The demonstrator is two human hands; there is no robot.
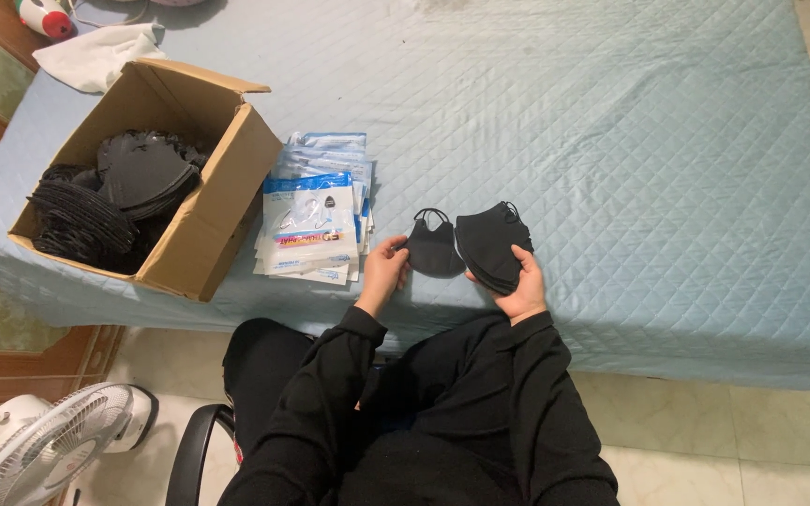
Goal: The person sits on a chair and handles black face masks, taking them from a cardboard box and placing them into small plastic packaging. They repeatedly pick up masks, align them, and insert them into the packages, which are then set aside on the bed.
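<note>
Resting near the front edge of a pale blue quilted mattress [611, 141], a single black folded fabric face mask [434, 248] is pinched at its left side by the left hand [384, 267]. A small stack of black face masks [491, 245] (fanned slightly) is grasped by the right hand [521, 286]. Just beside, white-and-blue plastic packets [316, 215] are piled against an open brown cardboard box [208, 215] filled with more masks.

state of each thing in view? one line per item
left hand: pinching the edge of the single black mask
single black mask: folded flat, lying on the quilt
right hand: holding the mask stack
mask stack: fanned slightly, gripped
cardboard box: open, flaps up, filled with black masks
pouch pile: flat, stacked beside the box
fan: on the floor, running or not unclear
</note>
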